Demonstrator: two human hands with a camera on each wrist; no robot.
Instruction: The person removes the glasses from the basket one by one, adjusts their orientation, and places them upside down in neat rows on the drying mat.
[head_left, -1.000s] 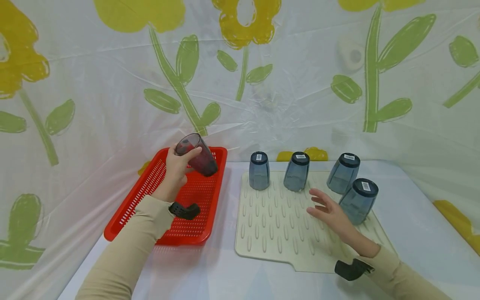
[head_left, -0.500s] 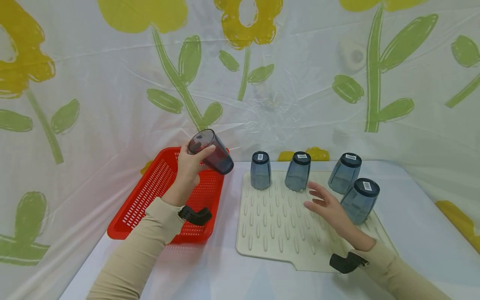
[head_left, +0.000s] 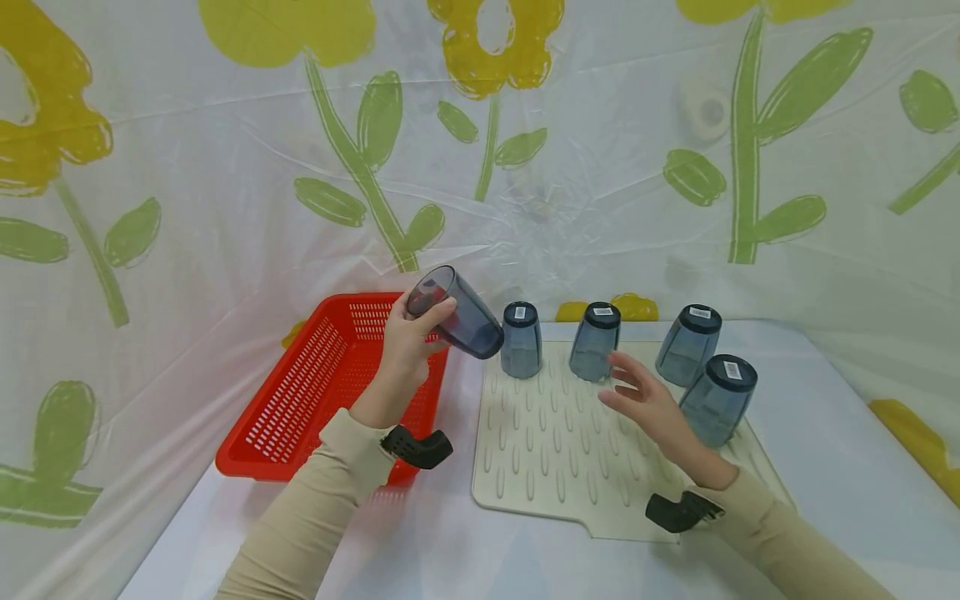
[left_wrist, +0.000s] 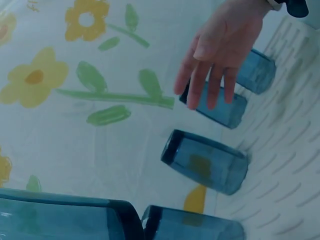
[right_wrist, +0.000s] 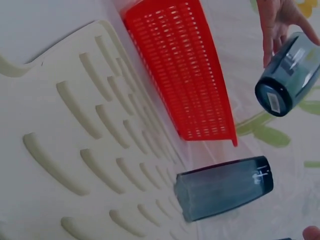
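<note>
My left hand (head_left: 405, 346) grips a blue-grey tinted drinking glass (head_left: 468, 321) near its mouth, thumb and fingers on either side. The glass is tilted, its mouth up to the left and its dark base down to the right, overlapping the nearest standing glass (head_left: 521, 346) in the head view. The right wrist view shows a label on the base of the held glass (right_wrist: 290, 80). Over the pale drying mat (head_left: 536, 467), my right hand (head_left: 652, 408) holds nothing, its fingers extended and slightly bent, fingertips close to another upside-down glass (head_left: 595, 346).
Two more upside-down glasses, a back one (head_left: 688, 346) and a front one (head_left: 718, 404), stand at the mat's right side. A red perforated basket (head_left: 281, 400) lies left of the mat. A white flowered curtain (head_left: 600, 167) hangs behind the table.
My left hand has carried the glass rightward from over the basket to the mat's back left corner. My right hand has shifted slightly left and up; the standing glasses stay put.
</note>
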